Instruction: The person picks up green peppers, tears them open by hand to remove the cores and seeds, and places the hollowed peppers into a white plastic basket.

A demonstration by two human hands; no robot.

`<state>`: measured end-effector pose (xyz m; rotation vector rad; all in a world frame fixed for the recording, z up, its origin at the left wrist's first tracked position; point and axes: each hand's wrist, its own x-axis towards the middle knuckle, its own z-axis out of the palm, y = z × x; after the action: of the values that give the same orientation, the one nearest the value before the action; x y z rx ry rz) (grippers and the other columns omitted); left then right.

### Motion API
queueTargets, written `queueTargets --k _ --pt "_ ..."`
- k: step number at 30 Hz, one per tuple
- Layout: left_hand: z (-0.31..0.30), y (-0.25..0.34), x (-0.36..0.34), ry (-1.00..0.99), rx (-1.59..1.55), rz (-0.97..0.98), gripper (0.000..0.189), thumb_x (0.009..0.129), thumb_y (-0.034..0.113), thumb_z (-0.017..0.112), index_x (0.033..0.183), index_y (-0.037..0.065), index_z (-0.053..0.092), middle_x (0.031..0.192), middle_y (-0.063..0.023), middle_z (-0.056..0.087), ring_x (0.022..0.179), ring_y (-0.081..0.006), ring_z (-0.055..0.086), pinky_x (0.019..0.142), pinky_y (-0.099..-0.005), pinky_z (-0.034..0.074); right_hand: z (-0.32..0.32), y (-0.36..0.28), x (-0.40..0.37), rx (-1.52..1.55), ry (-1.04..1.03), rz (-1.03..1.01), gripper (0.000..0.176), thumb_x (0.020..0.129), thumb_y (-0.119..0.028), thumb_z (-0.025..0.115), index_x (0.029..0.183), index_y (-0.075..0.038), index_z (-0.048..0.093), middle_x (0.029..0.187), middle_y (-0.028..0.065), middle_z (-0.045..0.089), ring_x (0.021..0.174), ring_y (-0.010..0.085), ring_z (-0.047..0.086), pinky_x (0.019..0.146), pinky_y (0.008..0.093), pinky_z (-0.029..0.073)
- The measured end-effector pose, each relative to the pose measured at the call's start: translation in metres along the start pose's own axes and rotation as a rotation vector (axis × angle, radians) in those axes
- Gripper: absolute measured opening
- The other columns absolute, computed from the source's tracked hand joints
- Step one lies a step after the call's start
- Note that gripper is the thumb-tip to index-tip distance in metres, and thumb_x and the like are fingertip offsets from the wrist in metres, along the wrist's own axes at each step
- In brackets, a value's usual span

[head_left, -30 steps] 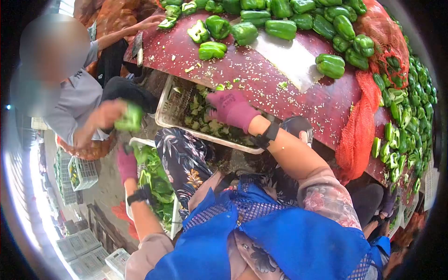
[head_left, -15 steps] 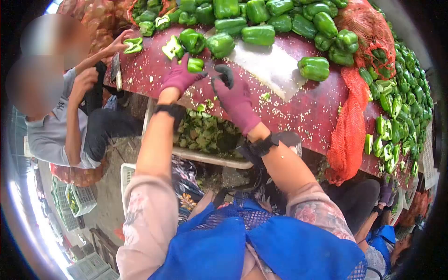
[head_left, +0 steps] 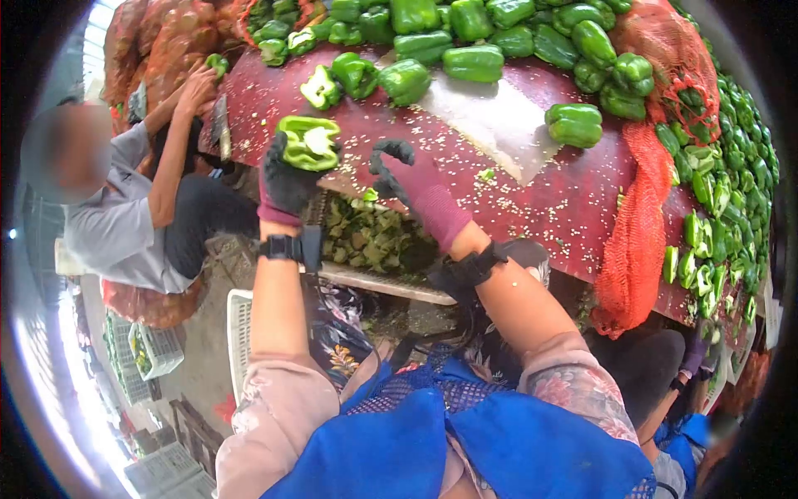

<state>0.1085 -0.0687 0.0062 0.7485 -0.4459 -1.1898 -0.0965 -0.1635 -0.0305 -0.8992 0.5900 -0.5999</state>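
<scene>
My left hand (head_left: 287, 179), in a purple glove with dark fingers, holds a cut green pepper half (head_left: 309, 143) with its pale inside showing, above the near edge of the red table (head_left: 524, 195). To its right, my right hand (head_left: 407, 179) is raised over the table with fingers curled and spread apart, nothing visible between them. Just beyond my hands lie another cut pepper piece (head_left: 320, 88), a hollowed pepper (head_left: 355, 76) and a whole pepper (head_left: 405, 82). A lone whole pepper (head_left: 574, 125) rests by the pale sheet (head_left: 490, 116).
Whole peppers (head_left: 474, 64) are heaped along the far side. A red mesh bag (head_left: 629, 241) hangs over the edge at the right. Below the table is a crate of green scraps (head_left: 370, 233). A person (head_left: 125, 224) sits at the left, a knife (head_left: 221, 133) near them.
My left hand has turned over and now holds up the cut pepper half that lay under it. My right hand stays curled in nearly the same place. The seated person's hands have come together.
</scene>
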Motion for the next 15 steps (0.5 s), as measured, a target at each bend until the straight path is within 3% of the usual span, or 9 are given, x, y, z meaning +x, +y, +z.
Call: queueTargets --k 1,4,5,8,9,15 --pt "0.01 -0.004 -0.018 0.007 -0.038 0.004 0.06 0.092 0.04 0.056 0.136 0.002 0.044 0.132 -0.0196 0.053 0.117 -0.0373 0.055 0.1 -0.0533 0.044 0.006 0.002 -0.002 0.004 -0.079 -0.035 0.033 0.087 -0.028 0.067 0.11 -0.005 0.06 0.094 0.0111 0.066 0.075 0.0182 0.065 0.063 0.0311 0.052" --pt "0.045 -0.017 -0.062 -0.021 -0.084 0.044 0.061 0.094 0.039 0.053 0.138 -0.001 0.042 0.134 -0.0197 0.052 0.121 -0.0334 0.053 0.103 -0.0485 0.043 0.026 0.005 -0.014 -0.445 -0.044 -0.332 0.038 0.083 -0.033 0.071 0.106 -0.004 0.061 0.095 0.018 0.067 0.083 0.0276 0.067 0.072 0.0358 0.053" --pt "0.048 -0.021 -0.073 -0.037 0.025 0.07 0.058 0.095 0.036 0.051 0.139 -0.001 0.042 0.135 -0.0194 0.051 0.122 -0.0307 0.052 0.104 -0.0452 0.042 0.028 -0.002 -0.026 -0.629 -0.053 -0.332 0.051 0.078 -0.035 0.073 0.116 -0.005 0.057 0.104 0.0203 0.064 0.095 0.0333 0.064 0.081 0.0398 0.051" --pt "0.043 -0.038 -0.093 0.028 0.051 0.064 0.05 0.098 0.027 0.047 0.138 -0.002 0.042 0.136 -0.0178 0.051 0.122 -0.0292 0.052 0.104 -0.0408 0.042 0.038 -0.012 -0.049 -1.164 -0.032 -0.649 0.068 0.074 -0.039 0.073 0.127 -0.005 0.049 0.111 0.0189 0.06 0.103 0.0336 0.06 0.085 0.0411 0.05" --pt "0.05 -0.041 -0.099 0.033 0.075 0.078 0.049 0.098 0.026 0.047 0.138 -0.002 0.043 0.135 -0.017 0.052 0.122 -0.0286 0.052 0.103 -0.0401 0.042 0.039 -0.008 -0.05 -1.25 -0.064 -0.591 0.077 0.073 -0.042 0.072 0.133 -0.005 0.041 0.117 0.0188 0.057 0.11 0.0337 0.056 0.088 0.0424 0.049" --pt "0.055 -0.058 -0.11 0.16 0.087 0.092 0.042 0.095 0.02 0.052 0.132 0.0 0.05 0.128 -0.011 0.058 0.114 -0.0225 0.056 0.096 -0.0354 0.046 0.041 -0.008 -0.057 -1.369 -0.164 -0.473 0.072 0.074 -0.043 0.073 0.127 -0.003 0.045 0.108 0.0186 0.059 0.095 0.0347 0.063 0.078 0.0472 0.051"
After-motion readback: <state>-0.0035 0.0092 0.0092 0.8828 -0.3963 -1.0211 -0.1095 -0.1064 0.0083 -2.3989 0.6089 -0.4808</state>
